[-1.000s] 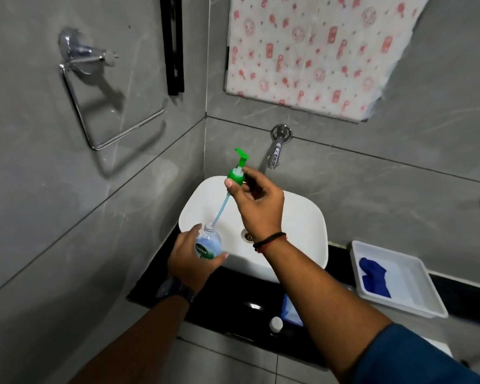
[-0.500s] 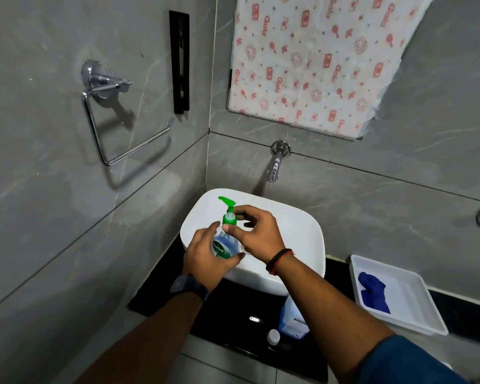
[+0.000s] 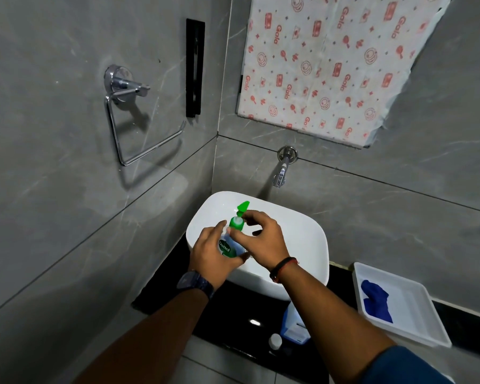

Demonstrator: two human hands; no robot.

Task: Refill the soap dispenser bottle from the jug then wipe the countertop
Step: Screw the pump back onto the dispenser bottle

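Soap dispenser bottle (image 3: pixel 229 249) sits over the front-left of the white basin (image 3: pixel 308 231). Your left hand (image 3: pixel 211 259) is wrapped round its body. Your right hand (image 3: pixel 263 242) pinches the green pump (image 3: pixel 237 220) on its neck. Tap (image 3: pixel 281 173) at 1 o'clock on the wall. Jug (image 3: pixel 290 325) at 5 o'clock on the black countertop (image 3: pixel 241 306), partly behind your right forearm, small white cap (image 3: pixel 275 340) just beside it. White tray (image 3: pixel 421 328) with blue cloth (image 3: pixel 376 304) at 4 o'clock.

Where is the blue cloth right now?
In the head view, the blue cloth lies inside the white tray at the right of the frame, on the counter just right of the white basin.
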